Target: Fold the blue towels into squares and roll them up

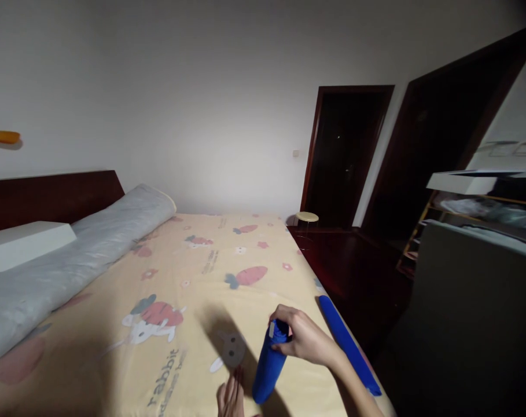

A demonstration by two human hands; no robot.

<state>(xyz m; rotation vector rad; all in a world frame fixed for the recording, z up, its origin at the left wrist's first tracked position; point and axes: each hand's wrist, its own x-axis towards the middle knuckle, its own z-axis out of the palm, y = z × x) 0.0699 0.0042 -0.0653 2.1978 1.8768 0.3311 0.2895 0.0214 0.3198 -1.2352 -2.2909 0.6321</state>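
Note:
My right hand [304,336] is closed round the top of a blue tube-shaped cloth pouch [269,370], thumb on the near side of its rim. The pouch leans over the bed, its top end gathered and dark inside, with a small pale tag at the rim. Whether anything is inside cannot be made out. Beside the pouch's lower end, my left hand [231,395] lies on the sheet with its fingers stretched out, apart from the pouch. A second long, flatter blue cloth piece [349,346] lies along the bed's right edge, past my right forearm.
The bed [210,289] has a yellow rabbit-and-carrot sheet. A grey rolled quilt [93,249] and a white box [30,243] are at the left by the dark headboard [54,194]. A round stool [306,217] stands near the door; a dark cabinet [475,313] is at right.

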